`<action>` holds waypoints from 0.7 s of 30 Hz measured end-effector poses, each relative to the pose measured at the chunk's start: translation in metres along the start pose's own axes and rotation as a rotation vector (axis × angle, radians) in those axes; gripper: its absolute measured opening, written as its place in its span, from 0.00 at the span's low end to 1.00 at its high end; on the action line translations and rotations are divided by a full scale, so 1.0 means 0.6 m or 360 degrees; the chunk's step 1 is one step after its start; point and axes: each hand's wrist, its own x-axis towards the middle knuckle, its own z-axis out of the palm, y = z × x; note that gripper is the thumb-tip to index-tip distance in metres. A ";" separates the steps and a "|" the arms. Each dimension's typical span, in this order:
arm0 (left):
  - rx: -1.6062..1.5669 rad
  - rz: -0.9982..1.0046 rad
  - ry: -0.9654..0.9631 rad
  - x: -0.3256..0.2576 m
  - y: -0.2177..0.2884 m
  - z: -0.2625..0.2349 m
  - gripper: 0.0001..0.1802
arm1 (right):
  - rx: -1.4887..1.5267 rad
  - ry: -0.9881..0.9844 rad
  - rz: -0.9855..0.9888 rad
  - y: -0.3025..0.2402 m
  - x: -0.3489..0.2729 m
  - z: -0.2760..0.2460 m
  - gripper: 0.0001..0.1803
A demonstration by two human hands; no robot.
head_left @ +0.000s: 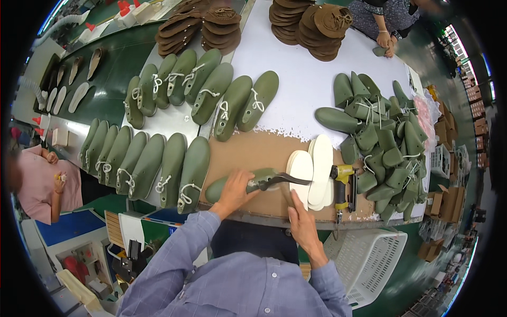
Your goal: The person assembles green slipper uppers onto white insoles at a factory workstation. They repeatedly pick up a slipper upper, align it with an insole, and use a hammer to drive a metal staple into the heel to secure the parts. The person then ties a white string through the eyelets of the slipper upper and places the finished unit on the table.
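My left hand [235, 187] is clamped over a green last [240, 185] lying on its side on the worktop [248, 153], just left of the insoles [314, 169]. My right hand [301, 219] rests fingers-forward at the nearest insole; I cannot tell whether it grips anything. I judge I'm fitting an insole to the last's sole. Next calls for lining it up squarely, then reaching for the yellow stapler [343, 182] just beside the stack.
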 end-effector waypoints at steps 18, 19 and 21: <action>0.0290 0.0098 -0.0002 0.247 0.134 -0.078 0.32 | -0.0805 0.1020 0.0634 0.357 -0.119 -0.167 0.23; 0.0201 0.0177 -0.0076 0.294 0.148 -0.033 0.32 | -0.0782 0.0989 0.0668 0.374 -0.108 -0.170 0.23; 0.0125 0.0323 -0.0170 0.378 0.167 0.065 0.30 | -0.0911 0.1100 0.0513 0.405 -0.065 -0.175 0.22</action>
